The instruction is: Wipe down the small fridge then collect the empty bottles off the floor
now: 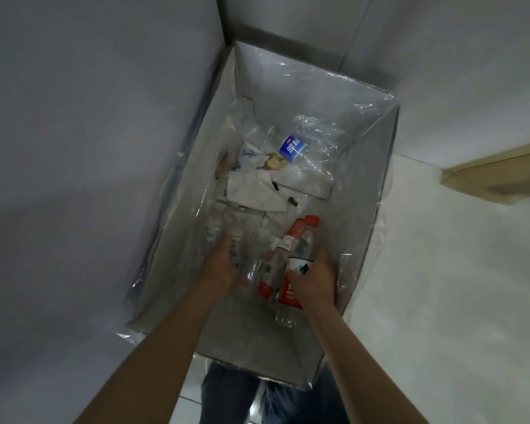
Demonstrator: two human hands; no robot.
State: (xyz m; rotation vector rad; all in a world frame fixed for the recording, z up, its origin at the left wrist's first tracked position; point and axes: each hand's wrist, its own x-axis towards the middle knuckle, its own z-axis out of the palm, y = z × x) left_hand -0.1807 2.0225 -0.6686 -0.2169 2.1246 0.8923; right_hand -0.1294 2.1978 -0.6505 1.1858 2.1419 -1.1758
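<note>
Both my hands reach into a tall rectangular bin [377, 166] lined with a clear plastic bag. Between them is a bunch of empty plastic bottles. My right hand [314, 278] grips a clear bottle with a red cap and a white and green label [305, 244]. More bottles with red labels [288, 296] sit under it. My left hand [219, 266] holds blurred clear bottles [248, 255] against its palm. All bottles are inside the bin's mouth, above the rubbish at its bottom.
At the bin's bottom lie crumpled white paper [251, 191], a crushed clear bottle with a blue label [292, 148] and food scraps. A grey wall [89, 148] runs along the left, pale floor tiles [456, 286] lie to the right, and a wooden edge [496, 175] stands at far right.
</note>
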